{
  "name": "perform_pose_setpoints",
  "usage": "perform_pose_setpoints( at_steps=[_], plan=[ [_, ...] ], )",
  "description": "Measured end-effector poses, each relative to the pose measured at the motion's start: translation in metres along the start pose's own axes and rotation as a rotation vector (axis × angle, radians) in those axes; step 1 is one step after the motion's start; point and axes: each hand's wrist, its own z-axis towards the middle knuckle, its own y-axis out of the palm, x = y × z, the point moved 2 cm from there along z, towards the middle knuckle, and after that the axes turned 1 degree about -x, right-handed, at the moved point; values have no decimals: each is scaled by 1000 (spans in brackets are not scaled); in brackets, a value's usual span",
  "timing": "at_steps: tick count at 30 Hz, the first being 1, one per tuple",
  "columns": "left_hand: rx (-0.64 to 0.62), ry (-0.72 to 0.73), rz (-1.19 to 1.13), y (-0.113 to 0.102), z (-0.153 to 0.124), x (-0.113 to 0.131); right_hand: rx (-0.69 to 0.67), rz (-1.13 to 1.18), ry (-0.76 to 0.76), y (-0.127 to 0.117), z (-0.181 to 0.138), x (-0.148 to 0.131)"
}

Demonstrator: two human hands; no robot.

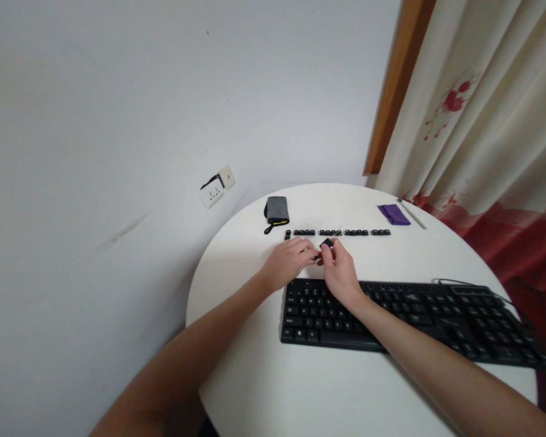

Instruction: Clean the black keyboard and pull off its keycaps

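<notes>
Above the top left of a black keyboard (332, 340), my two hands meet. My right hand (340, 272) grips a small keycap puller (327, 243) with a black body; thin wires stick out from it toward the row of keycaps (356, 232). My left hand (292, 260) is closed, fingertips pinching a small black keycap (315, 257) beside the right thumb. The keycap is mostly hidden by the fingers. Behind the hands, loose black keycaps lie in small groups along a line. The keyboard's upper left row shows gaps without caps.
The round white table (241, 267) stands against a white wall with a socket (212, 193). A grey pouch (277, 209) with a loop sits at the back left. At the back right lie a purple cloth (394, 214) and a thin pale stick (412, 215), near the curtain (482, 152).
</notes>
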Motion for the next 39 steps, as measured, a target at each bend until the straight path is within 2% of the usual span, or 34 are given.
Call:
perform_pose_setpoints(
  at_steps=[6,11,16,20,26,36,39],
  plan=[
    [52,-29,-79,1,-1,-1,-25,41,6,0,-1,-3],
    [71,-25,-310,12,-2,-5,-31,59,33,0,0,-2],
    [41,-20,-450,10,-2,-8,-26,46,45,1,-1,0],
    [34,-84,-524,6,-3,-10,-50,53,31,1,-2,-1],
    [100,-215,-674,14,-6,-15,-53,60,-6,1,-3,-3],
    [190,-236,-693,17,-3,-17,-58,71,-7,2,-2,-3],
    [164,-249,-712,20,-4,-18,-66,77,-14,2,-2,-2]
  ],
)
